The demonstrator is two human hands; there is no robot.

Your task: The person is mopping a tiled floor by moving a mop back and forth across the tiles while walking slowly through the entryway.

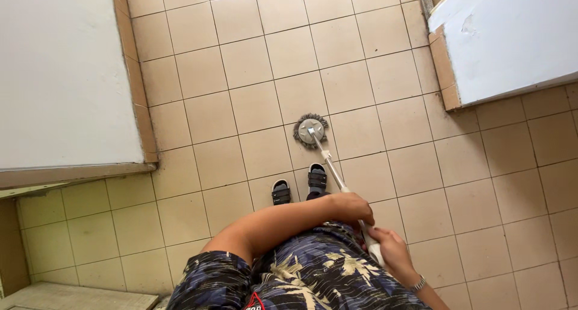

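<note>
Lower centre of frame: left hand (352, 207) and right hand (391, 250) both grip mop (310, 130) handle; mop head on floor (385, 75) before sandals (299, 186).

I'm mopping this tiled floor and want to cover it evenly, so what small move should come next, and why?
Probably a short push of the mop head forward, away from the sandals. It sits flat on the tile just ahead of the toes, both the left hand and right hand grip the mop handle, and open tiled floor lies beyond.
</note>
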